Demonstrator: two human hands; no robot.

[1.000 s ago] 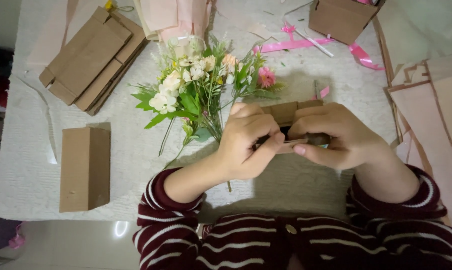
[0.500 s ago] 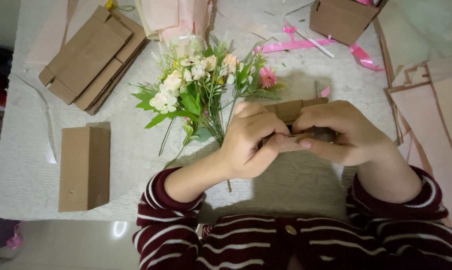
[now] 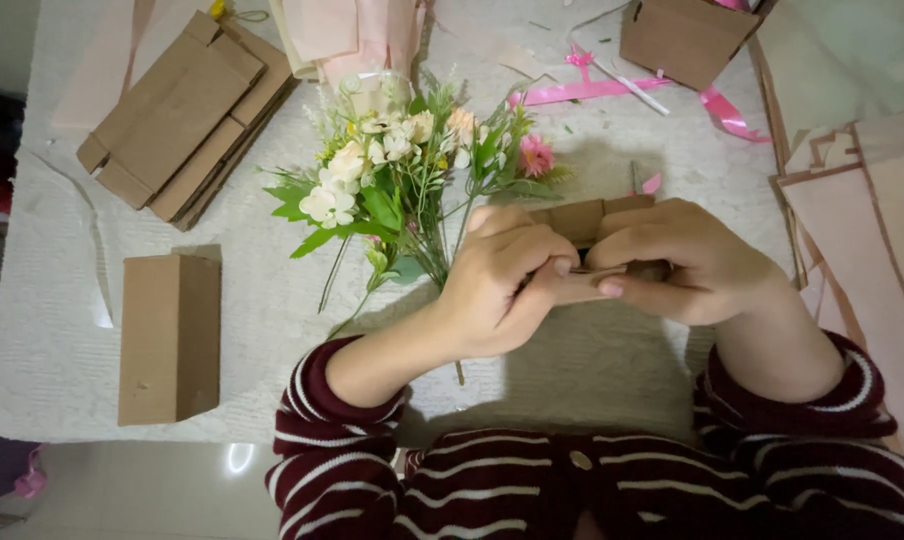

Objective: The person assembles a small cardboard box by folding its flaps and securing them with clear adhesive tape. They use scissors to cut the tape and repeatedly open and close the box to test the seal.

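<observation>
Bare tablecloth [image 3: 272, 330] between bouquet [image 3: 402, 180] and upright brown box [image 3: 169, 335] seemingly leaves room.

A single head-worn camera looks almost straight down from above the person's chest onto a white table [image 3: 62, 330], with the far edge of the table at the top of the frame. It sits close, so the left hand [image 3: 497, 285] and right hand [image 3: 687, 262] fill the centre and striped sleeves [image 3: 352, 455] cross the bottom. No second view overlaps it.

Both hands [image 3: 582, 275] around small brown box [image 3: 592, 218]
</observation>
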